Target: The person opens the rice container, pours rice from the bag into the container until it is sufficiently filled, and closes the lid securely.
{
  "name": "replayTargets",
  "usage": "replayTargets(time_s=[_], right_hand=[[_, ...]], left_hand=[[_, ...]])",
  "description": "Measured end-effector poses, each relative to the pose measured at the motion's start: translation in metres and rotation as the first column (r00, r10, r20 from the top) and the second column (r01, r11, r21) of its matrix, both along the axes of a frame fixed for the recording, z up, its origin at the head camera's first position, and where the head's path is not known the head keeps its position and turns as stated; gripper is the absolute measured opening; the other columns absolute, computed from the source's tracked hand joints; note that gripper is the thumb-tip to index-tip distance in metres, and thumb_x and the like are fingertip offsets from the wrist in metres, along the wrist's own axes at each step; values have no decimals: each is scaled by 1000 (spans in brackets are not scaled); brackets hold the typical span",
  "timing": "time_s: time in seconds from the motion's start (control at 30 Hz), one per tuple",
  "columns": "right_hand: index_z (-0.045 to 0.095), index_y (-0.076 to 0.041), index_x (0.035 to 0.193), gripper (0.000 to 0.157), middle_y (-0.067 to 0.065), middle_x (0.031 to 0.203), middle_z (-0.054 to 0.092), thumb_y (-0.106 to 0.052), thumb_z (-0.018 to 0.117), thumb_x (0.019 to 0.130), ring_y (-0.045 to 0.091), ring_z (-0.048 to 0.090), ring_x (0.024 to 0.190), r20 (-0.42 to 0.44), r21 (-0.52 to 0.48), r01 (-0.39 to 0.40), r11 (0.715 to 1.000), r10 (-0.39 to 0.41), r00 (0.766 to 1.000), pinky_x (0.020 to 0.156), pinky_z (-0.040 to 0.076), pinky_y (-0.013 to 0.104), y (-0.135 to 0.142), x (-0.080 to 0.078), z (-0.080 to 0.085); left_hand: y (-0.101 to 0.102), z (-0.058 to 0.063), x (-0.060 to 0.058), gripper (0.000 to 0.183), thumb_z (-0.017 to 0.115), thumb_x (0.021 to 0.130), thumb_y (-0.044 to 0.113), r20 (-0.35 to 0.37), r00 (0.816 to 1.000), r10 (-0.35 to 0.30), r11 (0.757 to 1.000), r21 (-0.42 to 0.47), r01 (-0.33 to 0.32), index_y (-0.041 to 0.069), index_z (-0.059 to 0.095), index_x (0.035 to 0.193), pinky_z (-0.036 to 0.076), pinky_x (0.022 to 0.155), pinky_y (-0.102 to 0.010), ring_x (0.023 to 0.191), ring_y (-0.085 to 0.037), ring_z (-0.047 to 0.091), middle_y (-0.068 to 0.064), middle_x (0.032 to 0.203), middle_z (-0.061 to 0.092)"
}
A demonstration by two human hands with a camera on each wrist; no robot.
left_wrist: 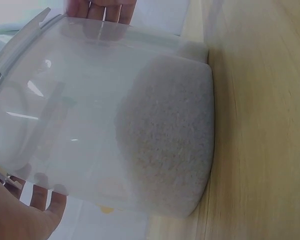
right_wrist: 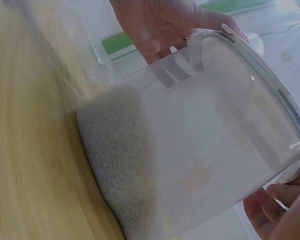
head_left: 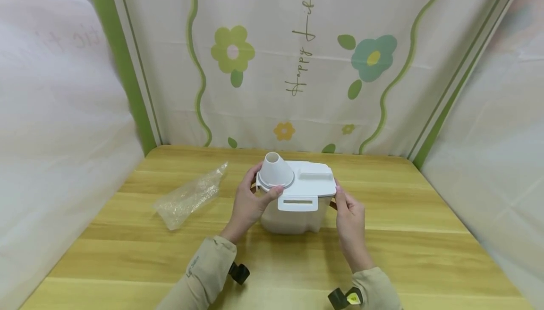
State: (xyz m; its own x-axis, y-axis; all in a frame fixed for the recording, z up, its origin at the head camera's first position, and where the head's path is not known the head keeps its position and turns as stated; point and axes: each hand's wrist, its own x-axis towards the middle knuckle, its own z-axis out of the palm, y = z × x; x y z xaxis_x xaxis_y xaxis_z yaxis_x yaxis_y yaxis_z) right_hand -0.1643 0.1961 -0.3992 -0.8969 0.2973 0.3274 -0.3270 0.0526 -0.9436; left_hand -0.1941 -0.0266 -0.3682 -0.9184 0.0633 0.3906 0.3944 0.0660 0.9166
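A translucent rice container (head_left: pixel 293 221) stands on the table with a white lid (head_left: pixel 316 188) on top. A white cone (head_left: pixel 277 172) rises from the lid's left part, its narrow open end upward. One slotted flap (head_left: pixel 297 208) sticks outward on the near side. White grains that look like rice (left_wrist: pixel 165 135) fill the lower part. My left hand (head_left: pixel 248 204) grips the left end, thumb on the lid beside the cone and fingers spread along the wall. At the opposite end my right hand (head_left: pixel 351 218) holds the lid's edge, its fingers curled under the rim.
To the left lies a crumpled clear plastic bag (head_left: pixel 191 197) on the wooden table (head_left: pixel 425 253). A flower-print curtain (head_left: pixel 263 107) closes off the back, and pale curtains hang along both sides.
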Motion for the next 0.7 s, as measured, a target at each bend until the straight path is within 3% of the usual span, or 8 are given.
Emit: replayTargets(time_s=[0.13, 0.7], right_hand=[[63, 5, 126, 39, 0, 138, 54, -23, 44, 107, 17, 50, 127, 10, -6, -5, 1000, 6, 1000, 97, 48, 34, 0, 1, -1], [65, 6, 122, 40, -1, 137, 55, -25, 46, 106, 17, 51, 126, 16, -3, 14, 1000, -14, 1000, 98, 48, 36, -1, 0, -1]], left_hand=[[0, -2, 0, 70, 82, 81, 17, 10, 1000, 2, 1000, 6, -2, 7, 50, 142, 45, 90, -50, 107, -24, 52, -9, 120, 60], [0, -4, -2, 69, 81, 81, 17, -13, 1000, 2, 1000, 4, -2, 7, 50, 142, 45, 88, -47, 106, -23, 53, -8, 119, 60]])
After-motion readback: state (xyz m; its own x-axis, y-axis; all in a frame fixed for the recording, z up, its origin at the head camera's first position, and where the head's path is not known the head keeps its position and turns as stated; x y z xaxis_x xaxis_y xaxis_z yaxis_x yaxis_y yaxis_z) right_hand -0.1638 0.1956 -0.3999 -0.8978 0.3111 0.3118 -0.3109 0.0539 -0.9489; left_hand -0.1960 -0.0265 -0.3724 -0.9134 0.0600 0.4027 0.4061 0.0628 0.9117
